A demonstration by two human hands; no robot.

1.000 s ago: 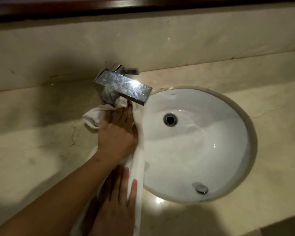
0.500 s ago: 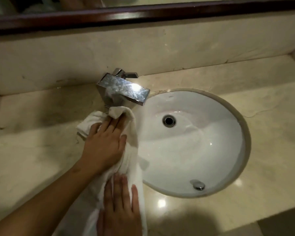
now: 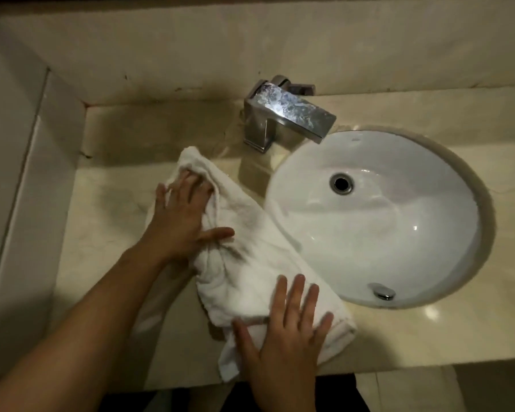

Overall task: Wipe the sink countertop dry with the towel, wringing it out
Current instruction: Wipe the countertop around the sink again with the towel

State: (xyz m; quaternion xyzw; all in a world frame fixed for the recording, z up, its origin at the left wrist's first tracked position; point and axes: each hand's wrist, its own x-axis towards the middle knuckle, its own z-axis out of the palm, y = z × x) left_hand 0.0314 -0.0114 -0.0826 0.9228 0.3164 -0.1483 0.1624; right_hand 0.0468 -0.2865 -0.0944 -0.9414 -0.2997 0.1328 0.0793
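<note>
Head view — both hands [image 3: 179,215] flat on towel [image 3: 250,263].

A white towel [image 3: 250,263], greyed by dark smudges, is seen on a cream, faintly veined tabletop [image 3: 110,209]. A white basin [image 3: 399,248] and mottled chrome faucet [image 3: 292,111] are shown.

One head-worn camera looks steeply down and forward from close above the worktop [image 3: 107,185], facing the back wall, with the basin [image 3: 399,263] at right.
</note>
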